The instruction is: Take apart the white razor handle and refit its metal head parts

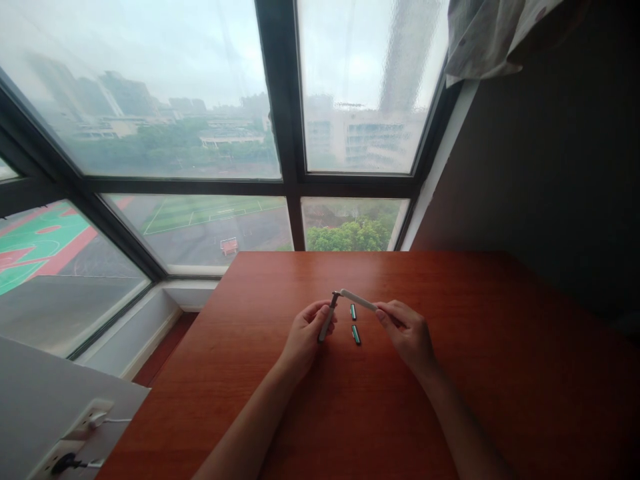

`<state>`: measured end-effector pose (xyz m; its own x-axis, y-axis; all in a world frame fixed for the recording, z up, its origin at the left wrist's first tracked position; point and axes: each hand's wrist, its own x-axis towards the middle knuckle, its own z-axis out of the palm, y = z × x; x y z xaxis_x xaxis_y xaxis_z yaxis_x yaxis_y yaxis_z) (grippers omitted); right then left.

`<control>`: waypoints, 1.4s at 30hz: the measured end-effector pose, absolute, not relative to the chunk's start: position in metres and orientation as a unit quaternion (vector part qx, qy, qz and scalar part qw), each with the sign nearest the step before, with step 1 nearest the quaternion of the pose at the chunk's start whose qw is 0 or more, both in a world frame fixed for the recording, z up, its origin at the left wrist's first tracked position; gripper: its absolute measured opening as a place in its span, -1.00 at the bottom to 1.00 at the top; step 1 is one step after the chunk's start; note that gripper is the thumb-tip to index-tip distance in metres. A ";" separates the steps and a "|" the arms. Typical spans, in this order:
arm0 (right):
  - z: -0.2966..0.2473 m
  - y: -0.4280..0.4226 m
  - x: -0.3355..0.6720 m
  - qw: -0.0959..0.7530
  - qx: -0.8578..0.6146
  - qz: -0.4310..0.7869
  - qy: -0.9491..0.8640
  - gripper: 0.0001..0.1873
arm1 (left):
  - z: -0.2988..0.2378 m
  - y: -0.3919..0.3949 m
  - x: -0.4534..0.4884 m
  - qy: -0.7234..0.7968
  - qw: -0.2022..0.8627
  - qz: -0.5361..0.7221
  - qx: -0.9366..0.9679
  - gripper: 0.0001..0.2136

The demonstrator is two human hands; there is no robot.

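My left hand [306, 333] is closed around a grey razor handle [327, 323], tilted with its narrow dark neck upward. No blade head shows on that neck. In my right hand [407, 328], thumb and fingers pinch one end of a slim white stick [359, 299]; its kind is unclear. The stick's far end meets or nearly meets the top of the razor handle; I cannot tell if they touch. Between my hands, a razor cartridge [353, 312] with a green strip lies on the table, and a second razor cartridge [356, 335] lies nearer to me.
The reddish-brown wooden table [390, 427] stretches under both forearms. Beyond its back edge stand windows with a dark frame [291, 187]. A curtain [495, 40] hangs at the upper right. Plugs and cords sit in a wall socket [75, 433] at the lower left.
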<state>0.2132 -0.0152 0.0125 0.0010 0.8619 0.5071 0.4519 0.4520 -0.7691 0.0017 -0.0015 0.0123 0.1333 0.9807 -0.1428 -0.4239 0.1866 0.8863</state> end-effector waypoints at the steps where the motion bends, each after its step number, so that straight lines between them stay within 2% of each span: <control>1: 0.013 -0.016 0.213 0.520 -0.480 0.202 -0.677 -0.81 | 0.012 -0.002 0.002 0.390 0.665 0.526 0.359 -0.67; 20: 0.014 -0.013 0.216 0.500 -0.475 0.188 -0.700 -0.82 | 0.011 -0.001 0.000 0.396 0.662 0.522 0.364 -0.66; 34: 0.013 -0.014 0.216 0.514 -0.477 0.195 -0.685 -0.84 | 0.010 0.000 0.000 0.392 0.654 0.546 0.348 -0.69; 42: 0.013 -0.013 0.213 0.501 -0.477 0.206 -0.692 -0.79 | 0.013 0.000 0.000 0.404 0.632 0.559 0.352 -0.65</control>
